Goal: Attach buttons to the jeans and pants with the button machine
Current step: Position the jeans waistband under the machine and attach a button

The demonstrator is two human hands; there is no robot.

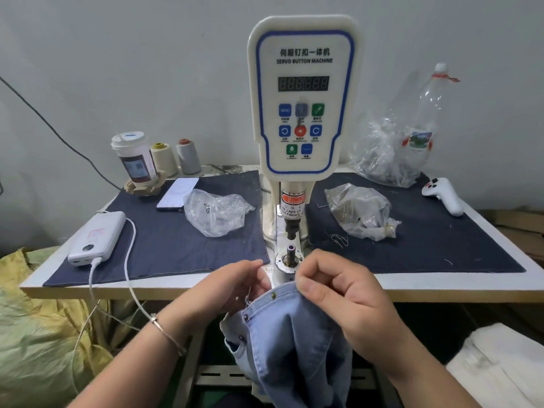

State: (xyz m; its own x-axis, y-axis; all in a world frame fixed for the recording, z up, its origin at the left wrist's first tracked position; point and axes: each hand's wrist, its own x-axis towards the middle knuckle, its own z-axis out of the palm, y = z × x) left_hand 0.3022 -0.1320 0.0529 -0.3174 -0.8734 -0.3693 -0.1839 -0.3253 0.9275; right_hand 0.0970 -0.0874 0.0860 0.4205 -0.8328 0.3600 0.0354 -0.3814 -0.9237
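The white servo button machine [303, 95] stands at the table's middle, its lower die post [290, 251] just beyond my hands. Light blue jeans [291, 343] hang off the table's front edge, with small metal rivets near the waistband [273, 295]. My left hand [232, 287] holds the waistband's left side, fingers curled on the cloth. My right hand [335, 290] pinches the waistband's top edge between thumb and forefinger, right in front of the die post.
Two clear plastic bags of hardware lie on the dark cloth, one left [215, 212] and one right [362, 213] of the machine. A power bank [97, 238] with cable, a phone [178, 191], a cup [134, 159], thread cones [176, 156] and a white handheld controller [443, 194] sit around them.
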